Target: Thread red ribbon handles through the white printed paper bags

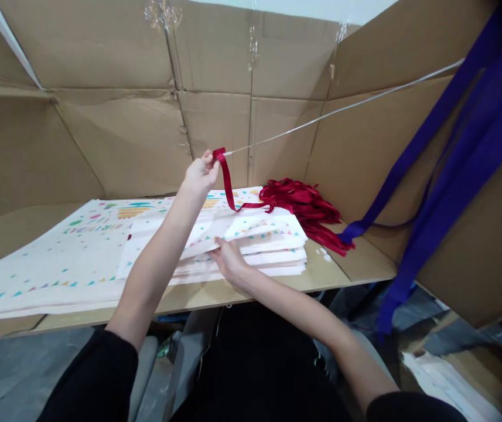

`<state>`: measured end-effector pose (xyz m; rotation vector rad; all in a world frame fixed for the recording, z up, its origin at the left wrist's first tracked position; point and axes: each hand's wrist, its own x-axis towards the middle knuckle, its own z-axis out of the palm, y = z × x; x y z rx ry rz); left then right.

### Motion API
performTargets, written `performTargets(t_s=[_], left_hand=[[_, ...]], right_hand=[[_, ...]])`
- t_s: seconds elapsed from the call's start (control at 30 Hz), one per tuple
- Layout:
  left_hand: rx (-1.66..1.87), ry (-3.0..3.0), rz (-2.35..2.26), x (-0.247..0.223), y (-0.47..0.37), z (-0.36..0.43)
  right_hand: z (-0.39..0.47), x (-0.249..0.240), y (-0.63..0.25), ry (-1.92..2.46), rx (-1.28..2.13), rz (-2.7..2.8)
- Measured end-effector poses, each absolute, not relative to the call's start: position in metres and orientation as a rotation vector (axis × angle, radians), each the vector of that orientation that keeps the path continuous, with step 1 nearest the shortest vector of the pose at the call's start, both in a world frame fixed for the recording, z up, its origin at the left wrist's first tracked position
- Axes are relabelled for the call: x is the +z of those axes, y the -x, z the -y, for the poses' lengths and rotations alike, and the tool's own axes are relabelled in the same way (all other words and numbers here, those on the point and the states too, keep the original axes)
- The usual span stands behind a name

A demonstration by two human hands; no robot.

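Note:
My left hand (201,171) is raised above the table, its fingers pinched on the end of a red ribbon (228,181). A thin white cord (321,117) meets the ribbon at my fingertips and runs taut up to the right. The ribbon hangs in a loop down to a folded white printed sheet (259,220) on top of a stack. Lower down, my right hand (231,262) is closed on the front edge of that upper folded layer, lifting it slightly; some of its fingers are hidden beneath.
A flat pile of birthday-printed sheets (57,258) covers the left of the table. Behind the folded stack lies a heap of red ribbons (299,202). Long blue ribbons (444,211) hang at the right. Cardboard walls (114,135) enclose the back and sides.

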<state>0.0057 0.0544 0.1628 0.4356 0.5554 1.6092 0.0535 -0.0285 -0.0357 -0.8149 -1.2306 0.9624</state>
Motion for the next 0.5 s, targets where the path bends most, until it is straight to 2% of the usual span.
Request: performTargets(t_s=[0.1, 0.17, 0.23, 0.3, 0.37, 0.5], left_hand=[[1.556, -0.384, -0.560, 0.158, -0.008, -0.051], [1.547, -0.370, -0.563, 0.154, -0.004, -0.049], [1.544, -0.351, -0.561, 0.147, 0.001, -0.049], [1.536, -0.324, -0.559, 0.138, 0.007, -0.051], [1.527, -0.297, -0.561, 0.127, 0.010, -0.054], [1.483, -0.254, -0.595, 0.106, 0.009, -0.063]], right_hand=[[0.058, -0.023, -0.063, 0.811, 1.201, 1.591], [0.069, -0.004, -0.082, 0.858, 1.190, 1.905], [0.067, 0.015, -0.106, 1.012, 0.869, 2.041], [0.052, 0.031, -0.132, 1.245, 0.315, 1.920], [0.028, 0.040, -0.155, 1.452, -0.081, 1.795], [-0.021, 0.041, -0.180, 1.738, -0.289, 1.781]])
